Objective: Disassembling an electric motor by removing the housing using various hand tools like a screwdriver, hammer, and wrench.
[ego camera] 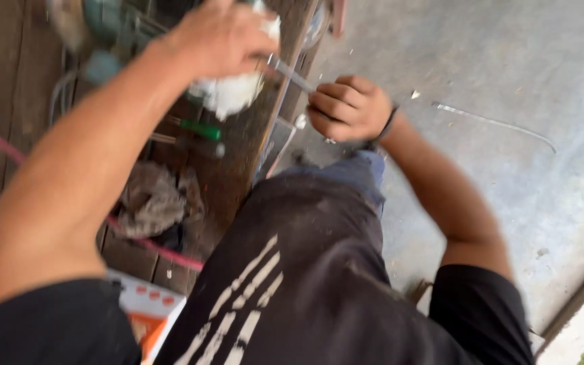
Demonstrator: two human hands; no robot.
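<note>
My left hand (219, 35) is raised over a wooden workbench (234, 169) and closed on a bunched white cloth (232, 93). A thin grey metal rod (293, 76) sticks out from under the cloth toward my right hand (347, 108), which is curled into a fist around the rod's near end, just past the bench edge. The picture is blurred by motion, so the rod's far end is hidden under the cloth and left hand.
On the bench lie a green-handled screwdriver (197, 128), a crumpled grey rag (153, 199) and a pink hose (163, 250). An orange and white box (149, 307) sits at the near edge. A bent metal strip (495, 123) lies on the concrete floor (508, 61).
</note>
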